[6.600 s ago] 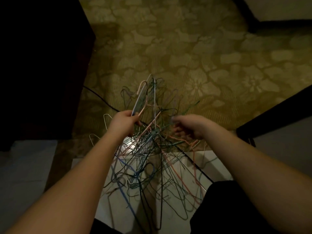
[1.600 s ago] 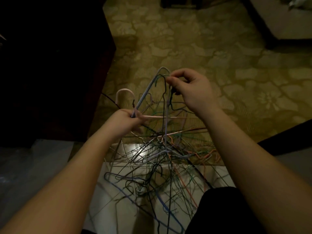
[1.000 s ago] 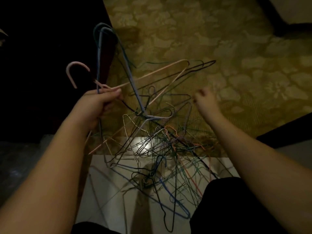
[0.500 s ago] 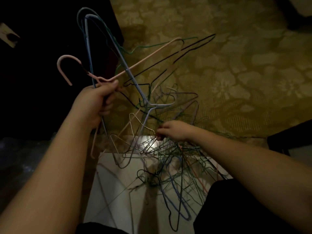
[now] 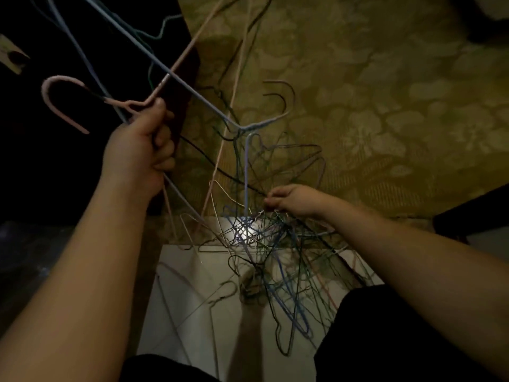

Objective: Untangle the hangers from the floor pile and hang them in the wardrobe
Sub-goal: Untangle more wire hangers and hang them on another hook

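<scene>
Left hand (image 5: 137, 150) raised, fingers curled round the neck of a pink coated wire hanger (image 5: 66, 103), hook pointing left; a pale blue wire hanger (image 5: 192, 89) also held in that fist, its frame angling down to the right. Both lifted clear above the tangled pile of thin coloured wire hangers (image 5: 264, 244). Right hand (image 5: 294, 201) low, at the top of that pile, fingers bent down into the wires; whether pinching a wire, cannot tell. Pile lying where the olive floral-patterned carpet (image 5: 371, 106) meets the pale glossy floor tile (image 5: 192, 285). Dark wooden furniture (image 5: 68, 166) at left, beside the left hand.
</scene>
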Motion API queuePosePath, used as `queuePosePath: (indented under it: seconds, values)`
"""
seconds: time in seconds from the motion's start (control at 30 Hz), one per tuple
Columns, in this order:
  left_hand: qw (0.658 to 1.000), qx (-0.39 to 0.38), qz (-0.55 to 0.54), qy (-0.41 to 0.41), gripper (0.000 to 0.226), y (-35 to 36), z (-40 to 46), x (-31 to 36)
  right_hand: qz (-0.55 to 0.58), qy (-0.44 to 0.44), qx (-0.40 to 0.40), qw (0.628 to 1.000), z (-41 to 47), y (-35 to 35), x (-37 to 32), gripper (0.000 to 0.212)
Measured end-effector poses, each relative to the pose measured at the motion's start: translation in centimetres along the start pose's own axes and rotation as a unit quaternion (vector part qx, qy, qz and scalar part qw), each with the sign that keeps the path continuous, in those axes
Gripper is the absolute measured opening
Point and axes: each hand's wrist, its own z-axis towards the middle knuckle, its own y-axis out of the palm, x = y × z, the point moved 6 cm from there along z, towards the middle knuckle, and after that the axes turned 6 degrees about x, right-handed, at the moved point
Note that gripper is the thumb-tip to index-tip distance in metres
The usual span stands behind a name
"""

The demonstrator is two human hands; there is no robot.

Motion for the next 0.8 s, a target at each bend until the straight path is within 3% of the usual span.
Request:
queuePosePath:
  seconds: [0.1, 0.2, 0.3, 0.37, 0.43, 0.5, 0.6, 0.73, 0.8]
  values:
    - [1.0, -0.001, -0.002, -0.002, 0.025, 0.6, -0.3, -0.4, -0.191, 0.044, -0.042, 0.98, 0.3, 1.4, 2.9, 0.043]
    - [1.0, -0.007, 0.011, -0.005, 0.023, 1.0, -0.4, -1.2, -0.317, 0.009, -0.07, 0.946, 1.2, 2.4, 4.9, 0.037]
    - [1.0, -0.007, 0.027, -0.004, 0.02, 1.2, -0.5, -1.6, -0.128, 0.068, -0.018, 0.989, 1.3, 2.0, 6.1, 0.024]
    - [1.0, 0.004, 0.028, -0.007, 0.018, 1.4, -0.6, -1.9, -0.174, 0.089, -0.04, 0.98, 0.4, 1.5, 7.3, 0.027]
    - [0.999, 0.013, 0.027, -0.011, 0.018, 1.8, -0.6, -2.3, -0.133, 0.147, -0.057, 0.978, 0.3, 1.7, 9.2, 0.046]
    - [0.999, 0.014, 0.034, -0.013, 0.018, 2.1, -0.6, -2.6, -0.08, 0.146, -0.057, 0.984, -0.3, 1.6, 9.0, 0.051]
    - [0.999, 0.011, 0.049, -0.011, 0.015, 2.5, -0.6, -3.2, -0.016, 0.138, -0.036, 0.99, -1.8, 0.4, 6.7, 0.037]
    - [0.996, 0.044, 0.076, 0.012, 0.023, 3.0, -0.8, -3.5, 0.089, 0.059, 0.044, 0.993, -2.2, -2.4, 4.0, 0.036]
    - [0.994, 0.058, 0.085, 0.022, 0.019, 3.3, -0.7, -3.7, 0.185, 0.034, 0.037, 0.982, -2.7, -3.0, 2.7, 0.031]
